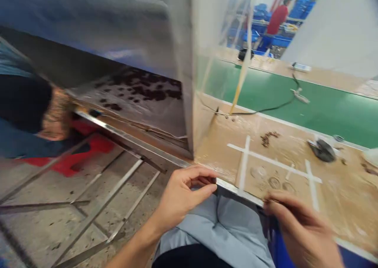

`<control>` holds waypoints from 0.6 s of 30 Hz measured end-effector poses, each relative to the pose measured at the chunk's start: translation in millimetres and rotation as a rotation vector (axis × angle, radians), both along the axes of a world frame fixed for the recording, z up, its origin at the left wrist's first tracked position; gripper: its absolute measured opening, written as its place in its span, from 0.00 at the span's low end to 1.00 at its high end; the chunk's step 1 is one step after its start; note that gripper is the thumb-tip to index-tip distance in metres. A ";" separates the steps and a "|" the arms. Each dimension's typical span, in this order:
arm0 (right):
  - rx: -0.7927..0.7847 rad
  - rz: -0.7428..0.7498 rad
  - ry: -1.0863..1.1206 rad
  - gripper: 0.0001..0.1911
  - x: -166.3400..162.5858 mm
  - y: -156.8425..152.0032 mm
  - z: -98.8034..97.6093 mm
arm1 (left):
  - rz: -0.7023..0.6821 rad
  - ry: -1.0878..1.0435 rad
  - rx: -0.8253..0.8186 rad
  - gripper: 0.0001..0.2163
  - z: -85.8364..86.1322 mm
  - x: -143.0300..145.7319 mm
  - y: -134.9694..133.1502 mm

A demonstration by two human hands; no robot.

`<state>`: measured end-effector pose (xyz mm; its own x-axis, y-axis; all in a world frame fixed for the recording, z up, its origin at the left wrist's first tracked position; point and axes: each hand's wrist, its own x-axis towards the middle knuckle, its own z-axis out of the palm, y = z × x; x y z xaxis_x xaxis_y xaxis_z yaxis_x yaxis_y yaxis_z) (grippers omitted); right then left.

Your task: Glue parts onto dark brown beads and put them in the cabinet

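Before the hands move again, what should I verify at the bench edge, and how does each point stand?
1. Left hand in view at the edge of the bench: ok, fingers curled, thumb on forefinger.
2. Whether the left hand holds anything: cannot tell.
3. Right hand sharp enough to read its grip: not ok, blurred.
4. Small rings lying flat by the white tape lines: ok.
5. Cable apart from both hands: ok, it lies at the far side by the green belt.
6. Black object apart from both hands: ok.
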<state>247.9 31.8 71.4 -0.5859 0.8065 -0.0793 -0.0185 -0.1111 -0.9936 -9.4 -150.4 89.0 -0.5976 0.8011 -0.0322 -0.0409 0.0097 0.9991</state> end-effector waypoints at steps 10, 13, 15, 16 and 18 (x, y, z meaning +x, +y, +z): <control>-0.314 0.062 0.018 0.15 -55.4 -28.5 -13.3 | -0.099 0.508 0.108 0.14 -22.2 30.1 41.7; -0.313 0.041 -0.012 0.15 -49.9 -23.9 -16.1 | -0.122 0.597 0.143 0.17 -24.4 33.7 45.2; -0.317 0.038 -0.019 0.16 -47.6 -20.8 -17.5 | -0.135 0.572 0.134 0.16 -24.5 35.3 47.3; -0.320 0.034 -0.015 0.16 -46.9 -19.3 -17.9 | -0.143 0.522 0.111 0.15 -24.5 35.5 48.1; -0.339 0.034 -0.006 0.15 -45.5 -16.6 -17.6 | -0.186 0.334 0.045 0.12 -25.0 34.5 49.5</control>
